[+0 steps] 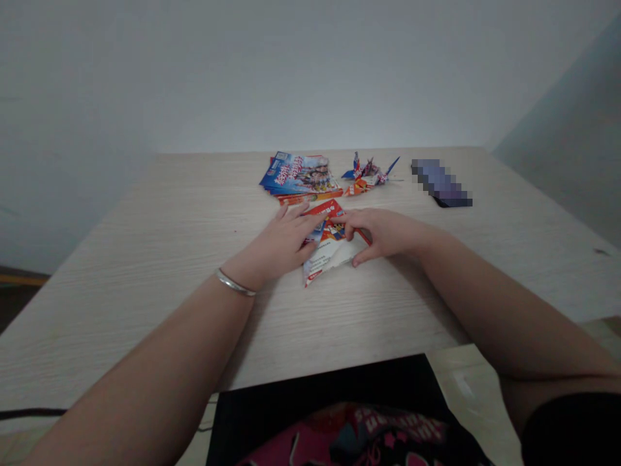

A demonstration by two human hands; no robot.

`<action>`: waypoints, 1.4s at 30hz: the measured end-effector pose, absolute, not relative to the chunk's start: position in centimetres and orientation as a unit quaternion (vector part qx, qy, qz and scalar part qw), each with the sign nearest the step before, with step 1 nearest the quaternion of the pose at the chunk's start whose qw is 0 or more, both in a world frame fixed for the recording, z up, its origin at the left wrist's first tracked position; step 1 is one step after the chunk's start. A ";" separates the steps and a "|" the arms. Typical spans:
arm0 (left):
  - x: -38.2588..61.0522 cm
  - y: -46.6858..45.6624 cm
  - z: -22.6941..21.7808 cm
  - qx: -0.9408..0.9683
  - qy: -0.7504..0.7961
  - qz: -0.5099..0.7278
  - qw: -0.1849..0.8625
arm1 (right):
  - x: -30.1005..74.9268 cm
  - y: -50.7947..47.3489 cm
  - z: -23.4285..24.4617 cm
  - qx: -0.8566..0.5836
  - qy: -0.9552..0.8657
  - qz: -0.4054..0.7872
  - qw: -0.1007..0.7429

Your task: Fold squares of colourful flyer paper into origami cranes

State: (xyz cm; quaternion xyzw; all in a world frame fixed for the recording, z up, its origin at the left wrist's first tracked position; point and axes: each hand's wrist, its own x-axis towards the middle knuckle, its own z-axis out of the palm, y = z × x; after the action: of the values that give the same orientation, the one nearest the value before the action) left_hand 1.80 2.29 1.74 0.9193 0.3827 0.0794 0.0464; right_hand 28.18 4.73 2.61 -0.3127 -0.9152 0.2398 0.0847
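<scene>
A folded sheet of printed paper (334,249), red at the top and white below, lies on the table between my hands. My left hand (291,236), with a silver bangle on its wrist, rests flat over the paper's left side, fingers stretched out. From the right, my right hand (376,233) touches the paper with its index finger near the top and its thumb at the lower right edge; those fingers are spread. Part of the paper is hidden beneath my left fingers.
Behind my hands lies a stack of printed leaflets (301,175), blue and orange. Beside it sit folded paper cranes (369,175). A phone (441,184), blurred out, lies at the back right. The pale wooden table (160,213) meets a wall (310,77) at its far edge.
</scene>
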 end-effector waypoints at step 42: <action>0.6 2.8 3.6 0.845 0.482 0.169 0.162 | 30.6 6.3 1.3 -0.304 -0.927 0.159 0.153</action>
State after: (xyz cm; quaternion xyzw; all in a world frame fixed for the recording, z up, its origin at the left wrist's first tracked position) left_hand 0.57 2.84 3.56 0.8447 0.4815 0.1686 0.1618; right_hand 30.64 6.31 1.34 -0.3041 -0.9267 0.1593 0.1530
